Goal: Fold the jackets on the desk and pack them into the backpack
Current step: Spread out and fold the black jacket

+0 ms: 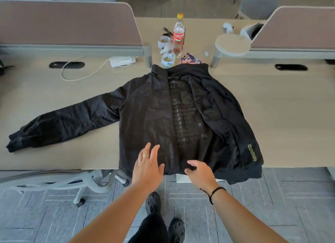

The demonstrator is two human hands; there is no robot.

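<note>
Jacket [148, 107] lies flat on the desk [54, 97], hem at the near edge; left hand [147, 167] hovers fingers spread (holding nothing), right hand [199, 174] pinches the hem.

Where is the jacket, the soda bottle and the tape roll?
black jacket [145, 116]: head view, on its closed front panel.
soda bottle [179, 36]: head view, on its red label.
tape roll [168, 60]: head view, on its side, just behind the jacket collar.

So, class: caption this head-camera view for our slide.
Two hands reach the hem of a black jacket on a desk.
</note>
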